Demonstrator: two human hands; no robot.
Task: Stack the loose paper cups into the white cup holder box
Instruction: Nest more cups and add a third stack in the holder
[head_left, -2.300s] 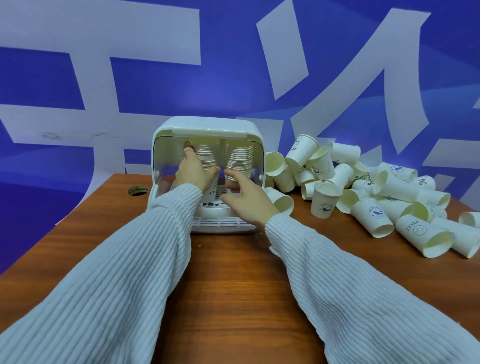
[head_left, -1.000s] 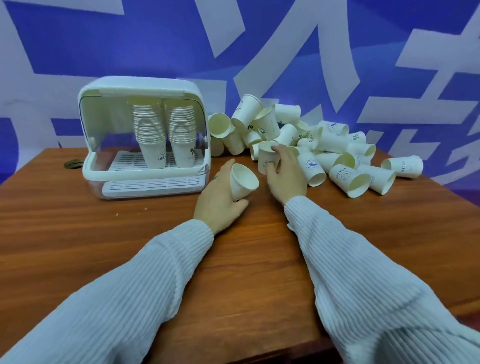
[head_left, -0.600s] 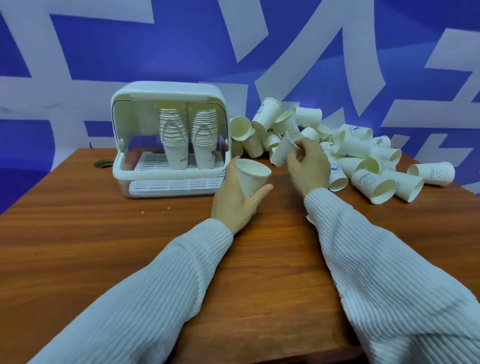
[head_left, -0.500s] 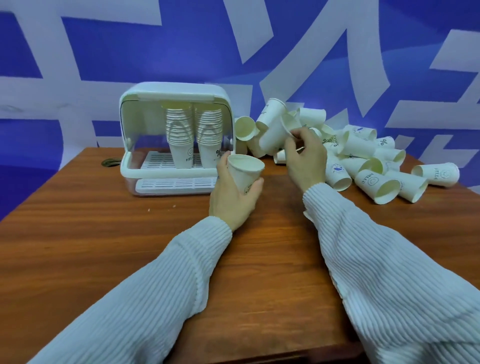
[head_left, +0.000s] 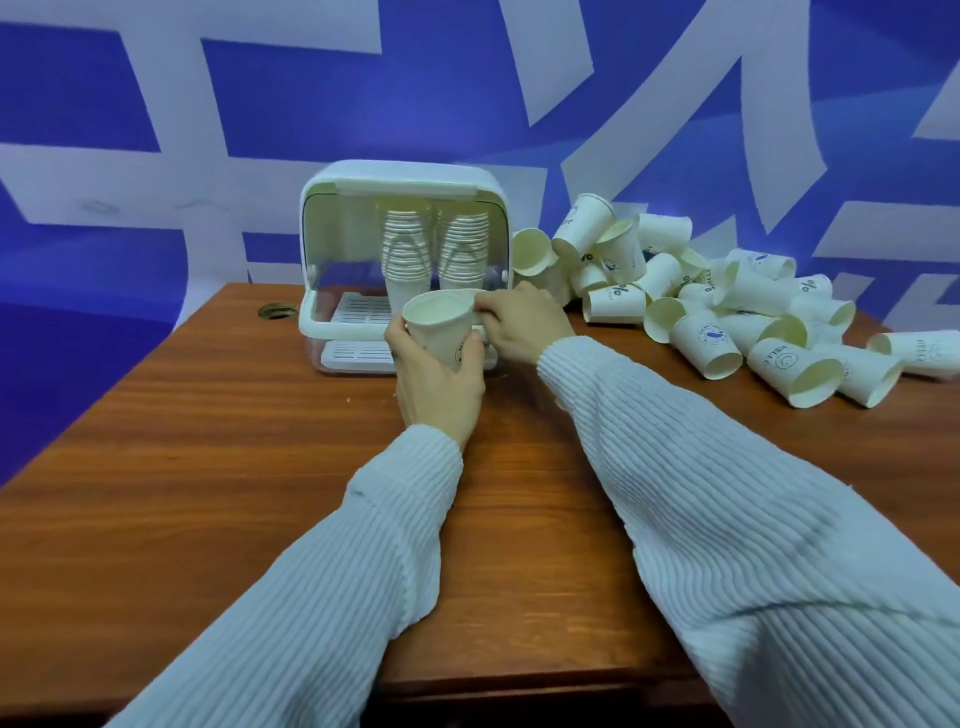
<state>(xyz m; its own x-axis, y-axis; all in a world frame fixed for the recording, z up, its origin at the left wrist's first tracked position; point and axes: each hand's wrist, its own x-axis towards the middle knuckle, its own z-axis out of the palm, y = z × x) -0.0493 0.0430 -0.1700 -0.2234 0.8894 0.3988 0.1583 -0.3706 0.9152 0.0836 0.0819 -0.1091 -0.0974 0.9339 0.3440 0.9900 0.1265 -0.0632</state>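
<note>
My left hand (head_left: 436, 384) is wrapped around an upright white paper cup (head_left: 435, 325), held just in front of the white cup holder box (head_left: 397, 176). From the right, my right hand (head_left: 522, 325) reaches in and its fingertips pinch the rim of that cup; I cannot tell whether a second cup sits nested in it. The box stands open towards me with two tall stacks of cups (head_left: 408, 247) side by side in its right half. The pile of loose paper cups (head_left: 727, 306) lies to the right of the box.
The wooden table (head_left: 234, 467) has a round cable hole (head_left: 272, 310) left of the box. Its left edge runs diagonally and its front edge is close to me. A blue and white wall stands behind.
My hands left the box, and each took a cup from the pile. My right hand then carried its cup left to the one in my left hand, in front of the box.
</note>
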